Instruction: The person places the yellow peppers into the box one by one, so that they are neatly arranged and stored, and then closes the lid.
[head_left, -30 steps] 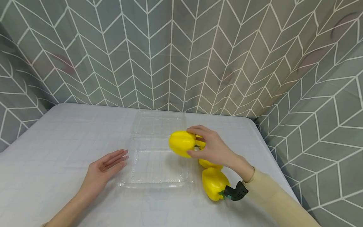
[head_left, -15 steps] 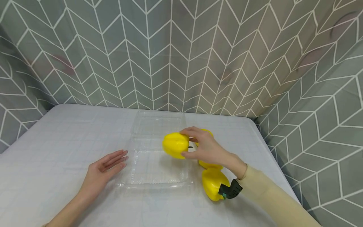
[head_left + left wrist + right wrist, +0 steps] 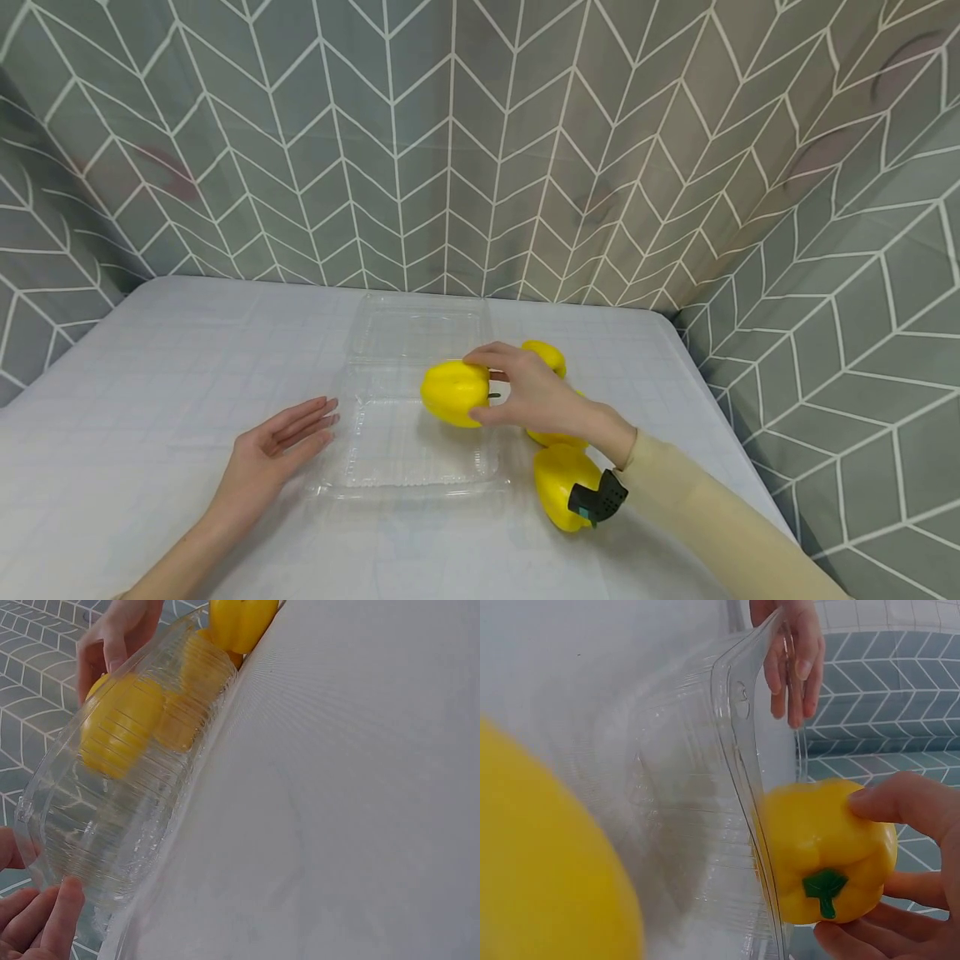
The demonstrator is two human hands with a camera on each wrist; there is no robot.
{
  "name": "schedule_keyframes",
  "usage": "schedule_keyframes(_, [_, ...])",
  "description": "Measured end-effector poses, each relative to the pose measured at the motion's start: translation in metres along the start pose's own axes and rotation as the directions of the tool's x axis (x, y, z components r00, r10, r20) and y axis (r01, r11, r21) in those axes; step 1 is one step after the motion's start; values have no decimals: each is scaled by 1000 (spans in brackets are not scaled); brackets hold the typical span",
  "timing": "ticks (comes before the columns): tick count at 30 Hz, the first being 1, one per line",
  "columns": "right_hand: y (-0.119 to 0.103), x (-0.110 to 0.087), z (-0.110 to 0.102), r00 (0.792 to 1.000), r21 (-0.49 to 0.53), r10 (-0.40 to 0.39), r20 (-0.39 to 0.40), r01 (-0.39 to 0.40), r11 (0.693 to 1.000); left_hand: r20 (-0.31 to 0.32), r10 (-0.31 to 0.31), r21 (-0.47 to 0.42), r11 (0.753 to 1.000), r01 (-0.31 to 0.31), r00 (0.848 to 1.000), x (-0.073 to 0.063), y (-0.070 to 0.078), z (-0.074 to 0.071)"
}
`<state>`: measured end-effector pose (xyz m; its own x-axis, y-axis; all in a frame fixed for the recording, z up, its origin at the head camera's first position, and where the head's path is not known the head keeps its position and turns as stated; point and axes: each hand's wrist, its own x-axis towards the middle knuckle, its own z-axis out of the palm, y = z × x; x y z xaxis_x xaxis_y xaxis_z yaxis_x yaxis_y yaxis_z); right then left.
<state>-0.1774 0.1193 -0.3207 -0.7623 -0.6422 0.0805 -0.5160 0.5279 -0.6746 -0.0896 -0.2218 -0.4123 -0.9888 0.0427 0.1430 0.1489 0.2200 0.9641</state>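
The left forearm (image 3: 180, 546) reaches in bare from the lower left; the left hand (image 3: 273, 442) is relaxed, its fingers close together and gently bent, the thumb apart from them, all pointing inward; the right arm (image 3: 720, 508), sleeved in cream down to the wrist (image 3: 617, 433), comes from the lower right; the right hand (image 3: 532, 396) points leftward, thumb and fingers spread and curved in a grip

Seen only in part
In the head view, the right hand (image 3: 525, 392) and wrist hide much of the middle pepper (image 3: 555, 437); a black device (image 3: 597, 497) covers part of the near pepper (image 3: 557, 479). The left wrist view cuts the left hand (image 3: 270, 446); whether it touches the clear container (image 3: 408, 489), I cannot tell.
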Motion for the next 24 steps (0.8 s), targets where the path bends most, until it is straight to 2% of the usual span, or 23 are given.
schedule_keyframes(9, [7,4,5,999,14,19,38,-19,1000,-8,-5,36,999,6,1000,0,1,2])
schedule_keyframes(16, [11,6,10,997,15,31,68,-32,999,-3,-3,17,1000,3,1000,0,1,1])
schedule_keyframes(24, [13,7,14,998,-101,18,60,-12,995,-9,6,28,1000,-6,1000,-1,1,1])
